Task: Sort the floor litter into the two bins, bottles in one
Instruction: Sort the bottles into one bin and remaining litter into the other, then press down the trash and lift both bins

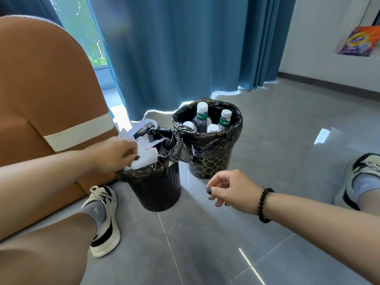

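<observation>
Two black-lined bins stand on the grey floor. The patterned bin [209,163] at the back holds several plastic bottles [202,117] standing upright with white caps. The ribbed black bin [156,192] in front and to the left holds white plastic bags [144,155]. My left hand [115,154] is over the ribbed bin's left rim, its fingers curled on the white plastic. My right hand [230,190] hovers low in front of the patterned bin, fingers loosely curled and holding nothing.
A brown sofa [45,95] stands close on the left, blue curtains [185,48] hang behind the bins. My left shoe [104,221] is beside the ribbed bin, my right shoe [357,177] at the far right. A colourful packet [359,41] lies on a white ledge.
</observation>
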`<state>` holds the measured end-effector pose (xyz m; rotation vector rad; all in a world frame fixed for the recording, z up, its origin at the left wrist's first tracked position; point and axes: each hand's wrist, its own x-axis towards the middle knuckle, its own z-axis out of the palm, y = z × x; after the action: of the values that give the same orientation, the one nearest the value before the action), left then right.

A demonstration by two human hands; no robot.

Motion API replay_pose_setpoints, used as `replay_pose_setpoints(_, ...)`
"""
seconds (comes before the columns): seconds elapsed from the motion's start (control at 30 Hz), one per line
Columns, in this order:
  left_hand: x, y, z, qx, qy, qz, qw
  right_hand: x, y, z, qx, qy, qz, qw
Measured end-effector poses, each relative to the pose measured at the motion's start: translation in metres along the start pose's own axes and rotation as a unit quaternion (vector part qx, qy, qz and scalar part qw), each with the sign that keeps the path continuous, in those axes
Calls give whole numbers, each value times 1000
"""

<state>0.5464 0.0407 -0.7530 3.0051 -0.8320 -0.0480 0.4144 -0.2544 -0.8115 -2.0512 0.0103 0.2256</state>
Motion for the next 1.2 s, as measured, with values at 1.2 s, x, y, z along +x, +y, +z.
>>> replay_pose_setpoints(1.2,-49,167,-124,67,-160,82,981,-84,-128,-117,-397,166,-84,899)
